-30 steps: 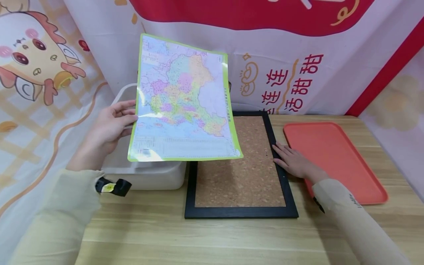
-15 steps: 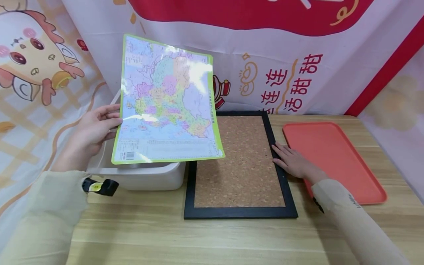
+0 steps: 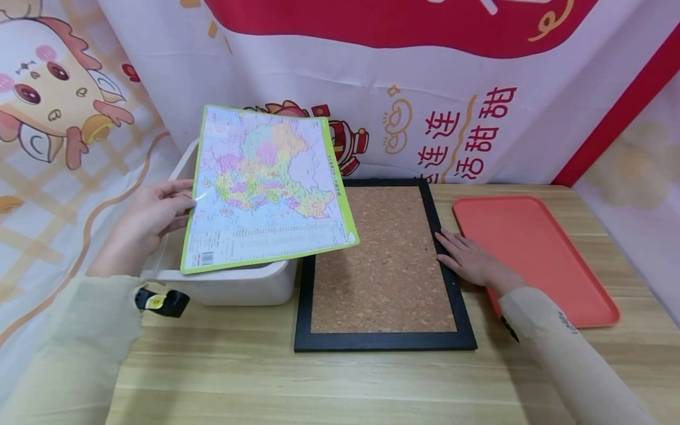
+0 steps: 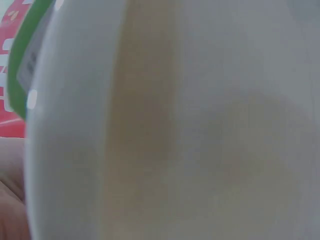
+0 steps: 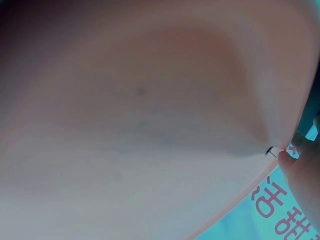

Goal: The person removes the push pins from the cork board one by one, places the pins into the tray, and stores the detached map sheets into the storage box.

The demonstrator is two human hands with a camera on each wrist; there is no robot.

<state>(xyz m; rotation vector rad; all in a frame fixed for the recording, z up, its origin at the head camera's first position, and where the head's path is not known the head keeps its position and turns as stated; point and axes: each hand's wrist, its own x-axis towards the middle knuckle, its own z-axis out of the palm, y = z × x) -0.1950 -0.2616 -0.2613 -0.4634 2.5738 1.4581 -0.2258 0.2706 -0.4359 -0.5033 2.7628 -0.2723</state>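
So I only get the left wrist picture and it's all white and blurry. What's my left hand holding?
Observer: The left hand pinches a colourful map sheet by its left edge.
Child: Where is the sheet?
Observer: Tilted above a white bin, one corner over the cork board.
Child: And the other hand?
Observer: The right hand lies flat on the board's black frame, beside an orange tray.

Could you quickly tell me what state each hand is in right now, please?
Left hand: grips the map sheet by its left edge.
Right hand: open, fingers flat on the cork board frame's right side.
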